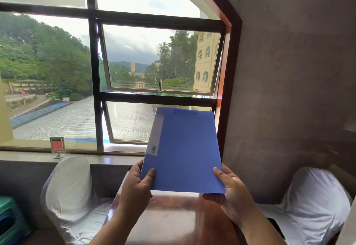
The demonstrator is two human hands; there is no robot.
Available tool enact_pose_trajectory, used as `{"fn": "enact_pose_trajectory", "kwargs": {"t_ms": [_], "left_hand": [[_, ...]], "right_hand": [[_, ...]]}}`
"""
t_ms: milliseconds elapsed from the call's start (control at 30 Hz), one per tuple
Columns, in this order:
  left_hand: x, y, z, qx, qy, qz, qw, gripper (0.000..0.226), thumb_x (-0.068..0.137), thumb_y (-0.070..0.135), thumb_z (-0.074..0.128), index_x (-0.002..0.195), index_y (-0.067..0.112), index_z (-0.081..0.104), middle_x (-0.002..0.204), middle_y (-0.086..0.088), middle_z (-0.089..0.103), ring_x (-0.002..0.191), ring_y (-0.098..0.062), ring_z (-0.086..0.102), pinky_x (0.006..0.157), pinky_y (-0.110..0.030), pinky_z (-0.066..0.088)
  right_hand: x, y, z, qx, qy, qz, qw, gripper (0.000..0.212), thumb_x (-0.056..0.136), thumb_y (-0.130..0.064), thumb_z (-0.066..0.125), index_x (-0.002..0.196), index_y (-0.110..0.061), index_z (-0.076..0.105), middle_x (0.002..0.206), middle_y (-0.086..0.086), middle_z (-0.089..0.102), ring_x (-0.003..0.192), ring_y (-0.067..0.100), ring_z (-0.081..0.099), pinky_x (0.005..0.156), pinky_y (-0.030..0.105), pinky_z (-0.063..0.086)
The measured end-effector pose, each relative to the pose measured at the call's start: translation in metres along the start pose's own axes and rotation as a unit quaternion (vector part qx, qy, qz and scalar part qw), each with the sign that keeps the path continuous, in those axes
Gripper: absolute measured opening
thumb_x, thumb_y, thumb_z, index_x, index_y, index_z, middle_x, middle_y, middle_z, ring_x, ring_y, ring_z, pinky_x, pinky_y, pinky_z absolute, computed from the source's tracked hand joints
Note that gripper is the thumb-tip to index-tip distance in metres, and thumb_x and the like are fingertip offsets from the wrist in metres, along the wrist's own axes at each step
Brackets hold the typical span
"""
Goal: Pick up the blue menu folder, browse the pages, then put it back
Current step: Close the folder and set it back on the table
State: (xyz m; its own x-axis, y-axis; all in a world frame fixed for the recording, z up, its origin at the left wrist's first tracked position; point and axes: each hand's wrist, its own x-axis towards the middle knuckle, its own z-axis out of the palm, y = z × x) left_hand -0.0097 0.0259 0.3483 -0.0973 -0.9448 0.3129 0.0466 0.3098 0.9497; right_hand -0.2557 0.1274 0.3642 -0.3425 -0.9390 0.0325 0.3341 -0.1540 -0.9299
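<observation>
The blue menu folder point(185, 148) is closed and held up in front of the window, tilted slightly, with a pale spine strip and a small barcode label along its left edge. My left hand point(135, 187) grips its lower left corner, thumb on the cover. My right hand point(234, 194) holds the lower right corner from beneath, thumb along the right edge. The folder is above the far end of a glossy brown wooden table point(173, 217).
White-covered seats stand at the left point(71, 185) and right point(316, 202) of the table. A small red sign holder point(57, 147) sits on the window sill. Green crates point(9, 223) are at the lower left. A grey wall rises on the right.
</observation>
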Motion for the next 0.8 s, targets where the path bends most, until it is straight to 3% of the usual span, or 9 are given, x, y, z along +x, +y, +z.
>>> {"fn": "enact_pose_trajectory", "kwargs": {"t_ms": [100, 200, 267, 367, 467, 533, 667, 800], "left_hand": [[-0.004, -0.020, -0.003, -0.011, -0.035, -0.075, 0.997, 0.018, 0.099, 0.018, 0.067, 0.114, 0.026, 0.061, 0.088, -0.002, 0.082, 0.067, -0.010, 0.076, 0.047, -0.028, 0.055], [-0.019, -0.060, -0.004, 0.032, -0.066, -0.171, 0.983, 0.041, 0.077, 0.024, 0.082, 0.110, 0.009, 0.063, 0.096, -0.018, 0.078, 0.083, -0.031, 0.078, 0.079, -0.053, 0.063], [-0.041, -0.098, -0.007, 0.088, -0.095, -0.226, 0.965, 0.048, 0.065, 0.027, 0.084, 0.102, 0.007, 0.062, 0.093, -0.018, 0.074, 0.077, -0.029, 0.076, 0.075, -0.048, 0.062], [-0.092, -0.173, -0.010, 0.239, -0.165, -0.280, 0.915, 0.036, 0.076, 0.025, 0.090, 0.095, 0.020, 0.060, 0.087, -0.002, 0.073, 0.076, -0.016, 0.072, 0.068, -0.035, 0.056], [-0.160, -0.251, -0.015, 0.329, -0.209, -0.321, 0.863, 0.034, 0.078, 0.032, 0.087, 0.091, 0.026, 0.056, 0.077, 0.008, 0.065, 0.067, -0.007, 0.062, 0.055, -0.028, 0.044], [-0.207, -0.293, -0.016, 0.355, -0.233, -0.359, 0.831, 0.036, 0.078, 0.035, 0.086, 0.088, 0.027, 0.052, 0.077, 0.009, 0.064, 0.067, -0.004, 0.060, 0.055, -0.027, 0.041], [-0.282, -0.347, -0.021, 0.386, -0.272, -0.423, 0.774, 0.039, 0.078, 0.040, 0.084, 0.088, 0.026, 0.049, 0.081, 0.007, 0.068, 0.071, -0.010, 0.064, 0.059, -0.033, 0.045], [-0.322, -0.374, -0.024, 0.439, -0.326, -0.423, 0.723, 0.043, 0.079, 0.048, 0.080, 0.089, 0.026, 0.045, 0.086, 0.004, 0.067, 0.077, -0.018, 0.065, 0.061, -0.037, 0.044]], "right_hand": [[0.002, 0.015, -0.016, -0.031, 0.000, 0.021, 0.999, 0.027, 0.107, -0.020, 0.055, 0.129, -0.014, 0.069, 0.120, 0.023, 0.077, 0.092, 0.036, 0.077, 0.060, 0.045, 0.064], [0.000, 0.059, -0.049, -0.079, 0.019, 0.064, 0.995, 0.027, 0.107, -0.011, 0.052, 0.127, -0.009, 0.070, 0.118, 0.024, 0.078, 0.104, 0.047, 0.075, 0.088, 0.065, 0.058], [-0.011, 0.106, -0.077, -0.116, 0.039, 0.103, 0.987, 0.026, 0.107, -0.003, 0.051, 0.125, -0.002, 0.069, 0.115, 0.023, 0.080, 0.106, 0.045, 0.075, 0.092, 0.062, 0.058], [-0.049, 0.191, -0.121, -0.210, 0.076, 0.184, 0.957, 0.023, 0.105, 0.003, 0.054, 0.122, -0.001, 0.068, 0.106, 0.012, 0.084, 0.097, 0.031, 0.080, 0.077, 0.042, 0.066], [-0.100, 0.280, -0.166, -0.316, 0.078, 0.266, 0.907, 0.017, 0.102, -0.001, 0.062, 0.116, -0.006, 0.070, 0.106, 0.011, 0.083, 0.098, 0.031, 0.079, 0.090, 0.053, 0.063], [-0.131, 0.326, -0.187, -0.376, 0.072, 0.311, 0.870, 0.011, 0.100, -0.005, 0.066, 0.110, -0.008, 0.069, 0.111, 0.014, 0.080, 0.100, 0.033, 0.077, 0.092, 0.055, 0.060], [-0.182, 0.377, -0.212, -0.471, 0.032, 0.360, 0.805, 0.008, 0.099, -0.020, 0.066, 0.104, -0.025, 0.064, 0.109, 0.001, 0.074, 0.090, 0.015, 0.070, 0.072, 0.032, 0.054], [-0.210, 0.403, -0.224, -0.518, 0.006, 0.395, 0.758, 0.012, 0.099, -0.029, 0.063, 0.108, -0.020, 0.064, 0.107, 0.000, 0.071, 0.093, 0.022, 0.068, 0.081, 0.044, 0.059]]}}
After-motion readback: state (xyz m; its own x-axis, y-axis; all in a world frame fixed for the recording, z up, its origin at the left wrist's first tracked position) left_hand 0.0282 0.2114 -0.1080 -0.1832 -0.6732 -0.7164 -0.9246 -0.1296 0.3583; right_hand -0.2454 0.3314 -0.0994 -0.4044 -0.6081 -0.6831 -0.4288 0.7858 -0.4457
